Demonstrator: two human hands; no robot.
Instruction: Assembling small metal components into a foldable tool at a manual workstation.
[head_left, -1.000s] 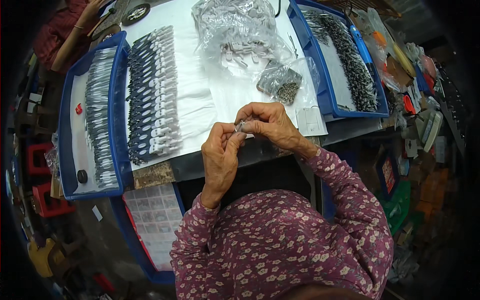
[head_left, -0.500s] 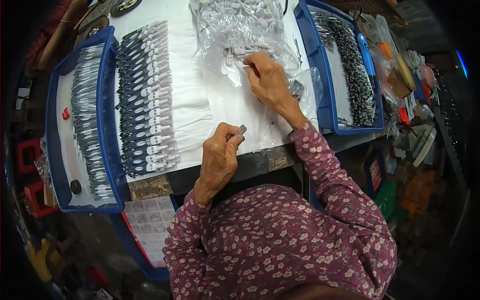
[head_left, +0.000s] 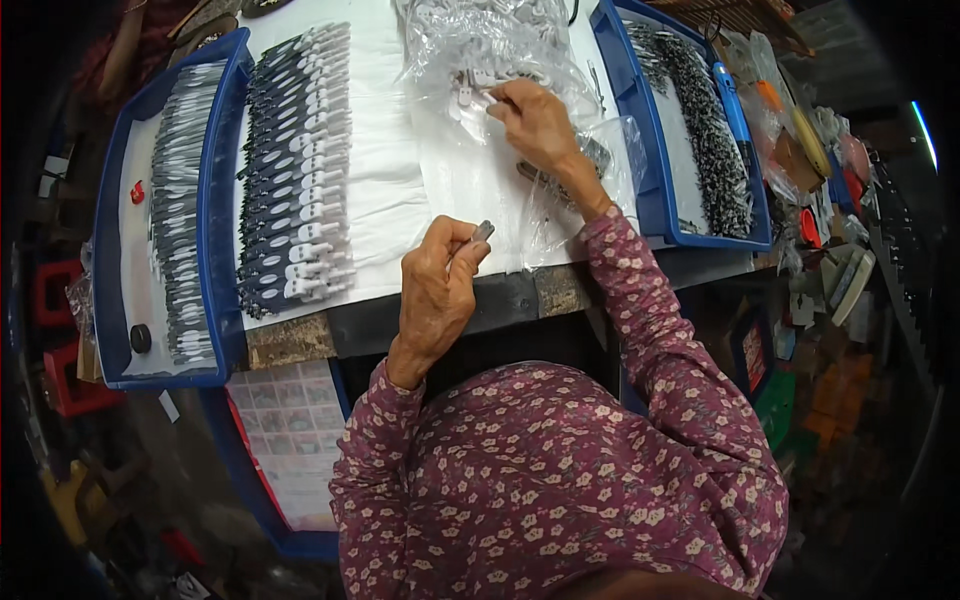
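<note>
My left hand (head_left: 437, 285) is near the table's front edge and pinches a small grey metal part (head_left: 483, 231) between thumb and fingers. My right hand (head_left: 533, 122) reaches forward into a clear plastic bag (head_left: 480, 45) of small white plastic pieces, fingertips closed on one white piece (head_left: 480, 80). A smaller clear bag of dark small parts (head_left: 597, 160) lies just right of my right wrist. A long row of finished dark-and-white pieces (head_left: 295, 170) lies on the white sheet to the left.
A blue tray (head_left: 212, 240) at the left holds a row of grey-and-dark pieces. Another blue tray (head_left: 650, 190) at the right holds dark parts. Cluttered shelves with tools and packets stand far right. A printed sheet and red stools sit below the table at left.
My hands were together at the table edge working the small part. My right hand then reached forward into the bag of white pieces; my left hand stayed, still holding the metal part.
</note>
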